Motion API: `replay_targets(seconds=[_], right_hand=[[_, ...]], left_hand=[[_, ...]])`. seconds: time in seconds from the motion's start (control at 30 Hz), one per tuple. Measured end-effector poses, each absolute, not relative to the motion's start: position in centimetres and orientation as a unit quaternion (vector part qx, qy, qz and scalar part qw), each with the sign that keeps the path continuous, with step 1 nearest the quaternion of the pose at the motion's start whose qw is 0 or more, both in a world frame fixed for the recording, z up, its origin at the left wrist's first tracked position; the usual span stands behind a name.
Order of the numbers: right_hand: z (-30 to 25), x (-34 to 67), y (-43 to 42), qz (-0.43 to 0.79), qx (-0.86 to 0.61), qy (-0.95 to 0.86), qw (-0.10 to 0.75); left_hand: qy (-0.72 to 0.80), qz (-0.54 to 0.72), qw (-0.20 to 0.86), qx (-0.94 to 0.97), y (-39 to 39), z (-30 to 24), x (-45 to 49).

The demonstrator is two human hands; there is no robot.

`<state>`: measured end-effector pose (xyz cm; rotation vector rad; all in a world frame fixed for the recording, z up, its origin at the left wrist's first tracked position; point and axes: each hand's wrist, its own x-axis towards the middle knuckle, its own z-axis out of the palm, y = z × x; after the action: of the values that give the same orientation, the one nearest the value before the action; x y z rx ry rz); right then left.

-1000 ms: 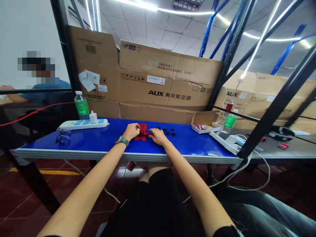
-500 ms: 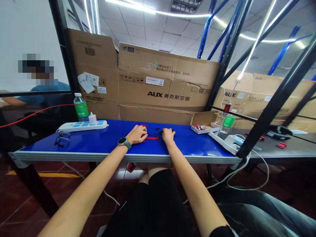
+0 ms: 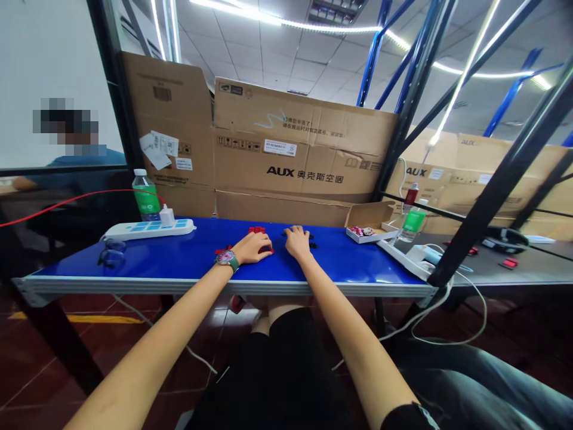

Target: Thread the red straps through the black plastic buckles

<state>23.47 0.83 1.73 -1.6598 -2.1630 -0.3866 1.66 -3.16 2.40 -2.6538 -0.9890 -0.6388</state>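
My left hand (image 3: 253, 247), with a watch (image 3: 227, 258) on a green strap at its wrist, rests on the blue tabletop, fingers bent down over a red strip that is mostly hidden. Red blocks (image 3: 256, 230) lie just beyond its knuckles, and another red piece (image 3: 221, 251) shows beside the wrist. To the right, my right hand (image 3: 297, 241) lies palm down, its fingers apart over small black pieces. One black piece (image 3: 313, 245) shows on the hand's right side; what is under the palm is hidden.
A white power strip (image 3: 150, 229), glasses (image 3: 111, 254) and a green-labelled bottle (image 3: 146, 197) are at the left. At the right are an open small box (image 3: 364, 235) with red-and-white contents and another power strip (image 3: 405, 261). Cardboard (image 3: 304, 158) stands behind the table.
The red strip that stretched right from my left hand is now mostly under it, and red blocks show beyond. My right hand has shifted left and its fingers have spread, uncovering black pieces.
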Motion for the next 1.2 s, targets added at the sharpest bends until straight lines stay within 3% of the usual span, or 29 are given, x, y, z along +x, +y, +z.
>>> replay_targets(seconds=[0.2, 0.33, 0.43, 0.63, 0.9, 1.2], right_hand=[[1.9, 21.4, 2.4, -0.082, -0.571, -0.811, 0.096], [2.1, 21.4, 2.2, -0.121, -0.556, -0.811, 0.139], [1.8, 22.3, 2.0, -0.130, -0.628, -0.748, 0.171], [1.5, 24.6, 2.7, -0.084, -0.686, -0.713, 0.123], [2.8, 24.7, 2.3, -0.099, -0.664, -0.725, 0.156], [3.1, 27.4, 2.4, -0.044, -0.731, -0.625, 0.269]], left_hand=[[-0.338, -0.208, 0.118, -0.910, -3.0, 2.4, 1.8], [-0.339, -0.212, 0.111, -0.910, -2.7, 2.1, 1.6], [-0.340, -0.218, 0.113, -0.908, -2.6, 2.0, 1.5], [-0.333, -0.220, 0.125, -0.908, -2.6, 2.0, 1.5], [-0.330, -0.232, 0.102, -0.909, -3.0, 2.3, 1.5], [-0.339, -0.232, 0.094, -0.907, -2.6, 1.9, 1.5]])
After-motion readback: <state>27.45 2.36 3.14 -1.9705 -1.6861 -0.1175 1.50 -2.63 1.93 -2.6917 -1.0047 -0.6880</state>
